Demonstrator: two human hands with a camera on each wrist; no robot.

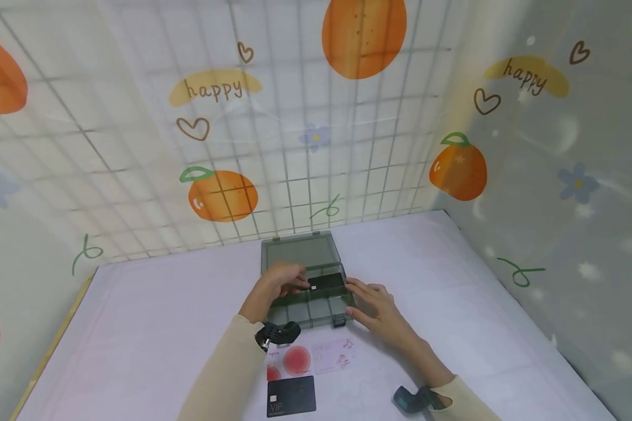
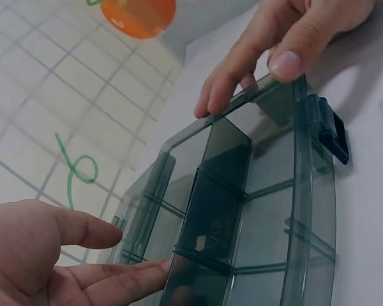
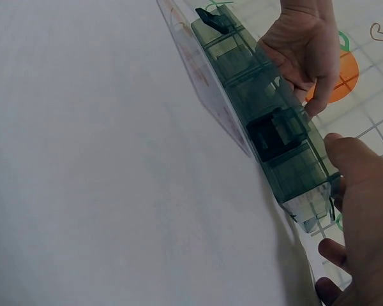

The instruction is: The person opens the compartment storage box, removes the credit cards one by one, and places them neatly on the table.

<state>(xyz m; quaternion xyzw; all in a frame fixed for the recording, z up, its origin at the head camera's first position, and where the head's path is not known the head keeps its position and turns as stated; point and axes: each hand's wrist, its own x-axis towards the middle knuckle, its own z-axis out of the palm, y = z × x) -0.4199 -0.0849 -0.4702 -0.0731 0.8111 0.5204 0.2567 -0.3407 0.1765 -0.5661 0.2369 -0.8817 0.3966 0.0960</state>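
Note:
A translucent green-grey divided box (image 1: 295, 314) lies on the table with its hinged lid (image 1: 300, 251) laid back. A black card (image 1: 327, 282) stands tilted along the middle of the compartments, dark in the left wrist view too. My left hand (image 1: 282, 282) reaches in over the box's left part. Its fingers touch the card's left end, while the thumb (image 2: 92, 229) stays apart from it. At the box's right end is my right hand (image 1: 379, 307), thumb on the front corner and fingertips (image 2: 220, 95) resting on the right-hand rim.
In front of the box lie a card with red circles (image 1: 297, 360), a pale pink card (image 1: 335, 355) and a black VIP card (image 1: 291, 396). A dark latch (image 1: 339, 320) sticks out at the box's front. Printed curtains (image 1: 316, 105) surround the white table (image 1: 179, 316).

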